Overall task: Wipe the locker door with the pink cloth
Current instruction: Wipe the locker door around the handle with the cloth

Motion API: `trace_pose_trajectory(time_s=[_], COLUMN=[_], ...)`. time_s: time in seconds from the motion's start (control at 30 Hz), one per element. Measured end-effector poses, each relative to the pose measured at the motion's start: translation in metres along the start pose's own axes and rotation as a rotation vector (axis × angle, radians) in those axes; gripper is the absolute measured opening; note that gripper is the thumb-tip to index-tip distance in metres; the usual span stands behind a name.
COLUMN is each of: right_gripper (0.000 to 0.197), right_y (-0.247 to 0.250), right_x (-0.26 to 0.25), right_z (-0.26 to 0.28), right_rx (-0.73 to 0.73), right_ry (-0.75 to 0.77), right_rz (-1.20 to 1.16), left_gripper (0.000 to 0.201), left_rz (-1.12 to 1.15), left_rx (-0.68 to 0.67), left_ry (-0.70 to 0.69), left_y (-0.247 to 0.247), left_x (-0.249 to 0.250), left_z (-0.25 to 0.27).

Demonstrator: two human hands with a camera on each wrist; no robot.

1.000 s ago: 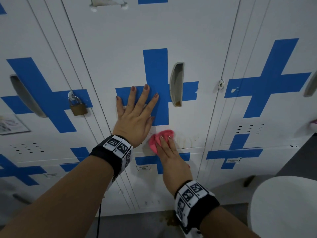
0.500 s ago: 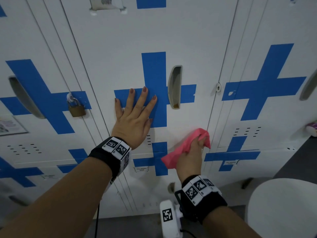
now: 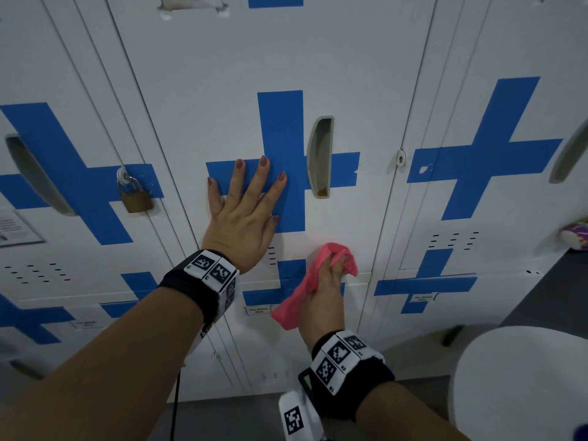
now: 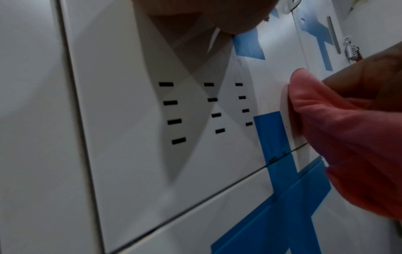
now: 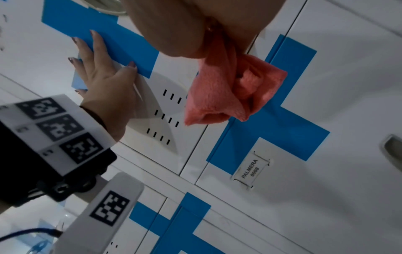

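The white locker door [image 3: 222, 74] with a blue tape cross fills the middle of the head view. My left hand [image 3: 245, 211] lies flat on it with fingers spread, just left of the cross's upright. My right hand [image 3: 331, 278] grips the bunched pink cloth [image 3: 335, 253] against the door's lower right part, near its bottom edge. A tail of the cloth hangs down to the left of my wrist. In the left wrist view the pink cloth [image 4: 348, 137] touches the door [image 4: 119, 120] beside the vent slots. The right wrist view shows the cloth [image 5: 228, 92] bunched under my palm and my left hand [image 5: 104, 82] flat.
A brass padlock [image 3: 135, 198] hangs on the locker to the left. A recessed handle [image 3: 319, 157] sits right of the cross. Below is a lower door with a name plate [image 3: 259, 310]. A white rounded object [image 3: 525, 386] stands at lower right, close to my right forearm.
My right hand swept the cloth from below my left hand to the door's right edge, then came back slightly left. My left hand stayed flat in place.
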State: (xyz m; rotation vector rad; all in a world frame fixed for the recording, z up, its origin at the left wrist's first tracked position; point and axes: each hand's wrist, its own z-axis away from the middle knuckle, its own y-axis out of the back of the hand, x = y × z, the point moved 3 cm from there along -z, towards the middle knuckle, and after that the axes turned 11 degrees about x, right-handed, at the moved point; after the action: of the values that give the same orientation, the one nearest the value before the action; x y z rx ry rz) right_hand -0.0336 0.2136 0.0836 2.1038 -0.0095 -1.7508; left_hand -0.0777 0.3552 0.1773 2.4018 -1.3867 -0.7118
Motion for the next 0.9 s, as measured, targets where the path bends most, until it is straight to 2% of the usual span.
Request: trace_pose_trajectory(time_s=[0.4,0.53,0.6,0.63,0.7,0.77,0.9], right_gripper=[0.063,0.063,0.077,0.091,0.106,0.102,0.096], right_y=[-0.005,0.001,0.008,0.012,0.016,0.01,-0.009], right_x=[-0.002,-0.002,-0.001,0.0,-0.004,-0.011,-0.026], right_z=[0.008,0.015,0.022,0.024,0.024,0.018,0.001], right_rx=[-0.12,-0.29,-0.388,-0.371,-0.256,-0.209,-0.207], right_ry=[0.048,0.149,0.18,0.236,0.479,0.676,0.816], right_rz=[0.027,0.06,0.069,0.126,0.333,0.421,0.599], left_gripper=[0.069,0.068,0.068,0.067,0.067,0.066,0.066], left_rz=[-0.001,0.012,0.016,0.016,0.018,0.02,0.038], left_rx=[-0.034,-0.038,-0.039,-0.037,-0.03,-0.024,-0.006], left_ry=[0.006,0.001,0.002,0.005,0.009,0.006,0.012], left_y=[-0.002,-0.002,-0.002,-0.001,-0.001,-0.001,-0.001], left_x=[-0.001,-0.001,-0.001,-0.001,-0.001,-0.001,-0.001], left_z=[0.001,0.001,0.001,0.001,0.001,0.0,-0.001])
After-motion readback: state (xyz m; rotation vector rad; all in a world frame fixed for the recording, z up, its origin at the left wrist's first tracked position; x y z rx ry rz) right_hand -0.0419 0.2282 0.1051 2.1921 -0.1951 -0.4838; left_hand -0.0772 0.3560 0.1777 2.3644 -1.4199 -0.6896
